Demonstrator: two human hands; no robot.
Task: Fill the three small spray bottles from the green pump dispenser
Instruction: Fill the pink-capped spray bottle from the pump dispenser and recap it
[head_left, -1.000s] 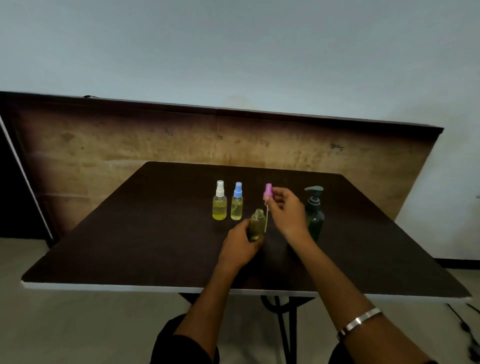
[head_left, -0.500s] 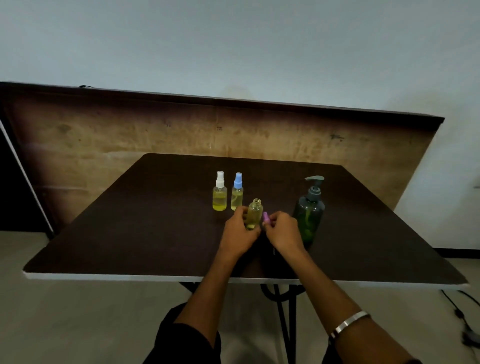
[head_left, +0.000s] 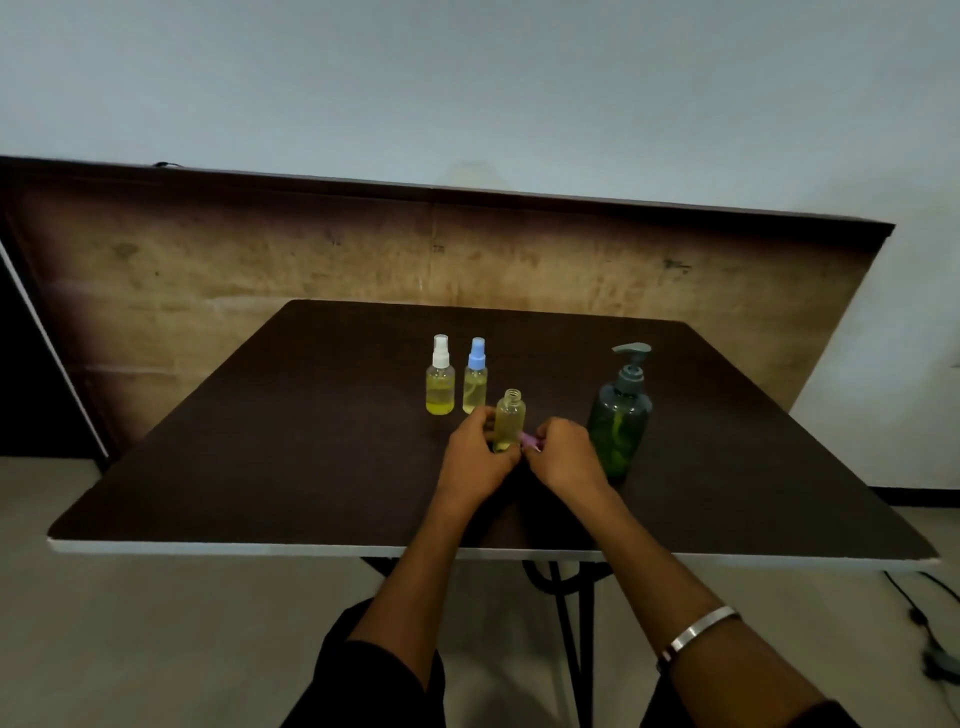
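An uncapped small spray bottle (head_left: 510, 418) stands on the dark table (head_left: 311, 467), its threaded neck bare; it holds only a little yellow liquid at the bottom. My left hand (head_left: 475, 457) grips its lower part. My right hand (head_left: 563, 454) sits low at the table just right of it and pinches the pink spray cap (head_left: 531, 440). Behind stand a white-capped bottle (head_left: 440, 382) and a blue-capped bottle (head_left: 475, 382), both holding yellow liquid. The green pump dispenser (head_left: 621, 415) stands right of my right hand.
A large wooden board (head_left: 208, 270) leans against the wall behind the table. The table's white front edge (head_left: 260, 548) runs near my forearms. Cables (head_left: 924, 613) lie on the floor at the right.
My right hand lifted the pink spray cap off the bottle and brought it down to the table beside the bottle. My left hand kept holding the bottle. The view tilted slightly.
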